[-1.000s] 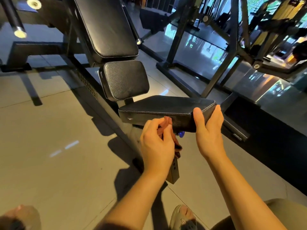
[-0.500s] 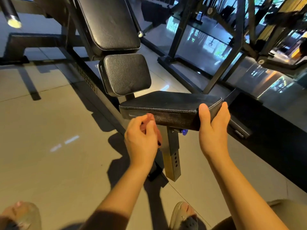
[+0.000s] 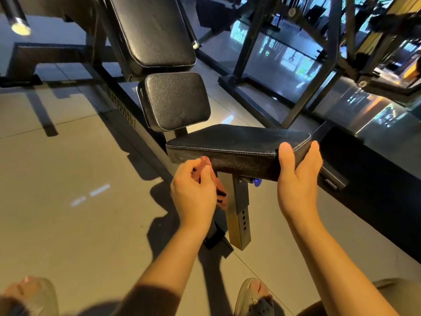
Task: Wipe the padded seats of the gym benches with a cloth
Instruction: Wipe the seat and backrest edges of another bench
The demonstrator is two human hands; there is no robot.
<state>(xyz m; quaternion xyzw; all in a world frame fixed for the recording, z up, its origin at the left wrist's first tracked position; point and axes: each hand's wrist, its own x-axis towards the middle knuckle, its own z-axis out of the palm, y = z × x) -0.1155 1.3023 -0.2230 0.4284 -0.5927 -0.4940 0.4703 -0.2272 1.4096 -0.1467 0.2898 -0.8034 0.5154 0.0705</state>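
Seat pad: I see the black seat pad [image 3: 239, 137] lying flat in the middle of my view, on top of a metal post [image 3: 239, 220].
Near edge: A stitched seam runs along the top front edge. Under it, the front wall of the pad faces me.
Cloth: The red-brown cloth [image 3: 206, 164] is pressed to that front wall near its left end, just under the seam. A loose bit hangs down beside the post.
Left grip: My left grip [image 3: 193, 197] is curled round the cloth and pinches it between thumb and fingers. The back of the hand faces me and the arm reaches straight ahead.
Right grip: My right grip [image 3: 298, 185] holds the pad's near right corner. The thumb lies straight up on the front wall and the fingers wrap round the right side.
Room to the left: A wide stretch of tan tile floor [image 3: 79, 179] lies beside the seat.
Room to the right: Black frame bars [image 3: 319, 76] stand near, just past the seat, over a dark mat [image 3: 376, 190].
Room behind: A small back pad [image 3: 175, 99] stands just behind the seat, leaning back. A long back pad [image 3: 150, 30] rises above it.
Room below: A blue knob [image 3: 257, 182] sits under the seat, beside my right grip. My sandal [image 3: 252, 297] is on the floor near the post.
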